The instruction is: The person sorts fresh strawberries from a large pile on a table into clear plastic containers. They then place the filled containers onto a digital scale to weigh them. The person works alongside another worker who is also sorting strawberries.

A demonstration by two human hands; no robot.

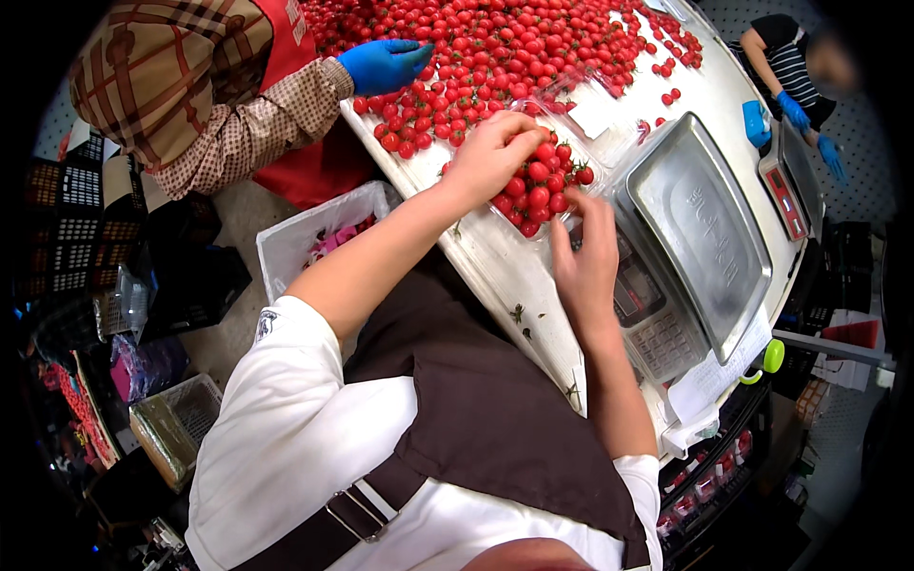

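A clear plastic clamshell box [515,227] heaped with red cherry tomatoes [537,187] sits near the edge of the white table. My left hand [498,151] curls over the far-left side of the heap, its fingertips partly hidden among the tomatoes and the box's rim. On the near-right side, my right hand [591,246] has its index fingertip against the tomatoes and its thumb apart, low by the box. The box's transparent lid [587,114] lies folded back, with a white label on it. Right beside my right hand stands a digital scale with a steel pan [703,228].
Loose cherry tomatoes [500,43] cover the table's far side. A co-worker's blue-gloved hand [385,66] reaches over them from the left. A white foam bin [275,246] stands below the table edge. Papers [721,385] lie by the scale. Another person works beside a second scale [784,196].
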